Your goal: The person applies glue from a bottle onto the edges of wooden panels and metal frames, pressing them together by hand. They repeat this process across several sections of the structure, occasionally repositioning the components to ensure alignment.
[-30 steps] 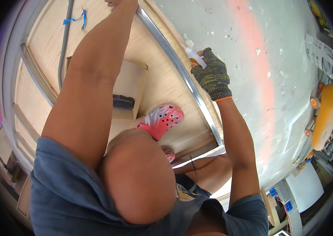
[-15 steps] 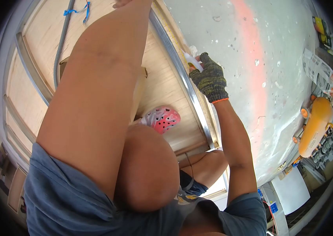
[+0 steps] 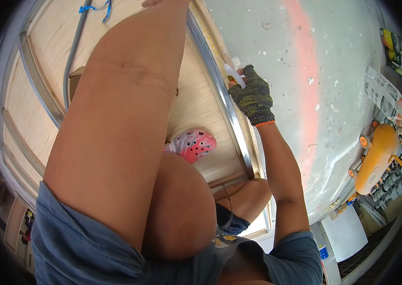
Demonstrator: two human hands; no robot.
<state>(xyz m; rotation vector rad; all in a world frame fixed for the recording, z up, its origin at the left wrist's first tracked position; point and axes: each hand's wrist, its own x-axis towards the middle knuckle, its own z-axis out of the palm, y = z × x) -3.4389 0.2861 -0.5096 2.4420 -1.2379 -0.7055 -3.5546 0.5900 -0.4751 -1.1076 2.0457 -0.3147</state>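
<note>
My right hand wears a dark green knit glove with an orange hem and bare fingertips. Its fingers are closed around a small white plastic bottle, held at the wooden edge strip beside a shiny metal bar. Only a sliver of my left hand shows at the top edge, over the pale plywood panel; its fingers are mostly out of view. My left arm stretches up across the picture and hides part of the panel.
A pink-and-white clog is on the plywood by my knee. Grey conduit and blue ribbon lie at upper left. To the right stretches a scuffed grey surface with a red stripe. Beyond it stands an orange air compressor.
The view has shifted slightly, and less of my left hand shows at the top edge. My right hand keeps the bottle at nearly the same spot along the edge.
</note>
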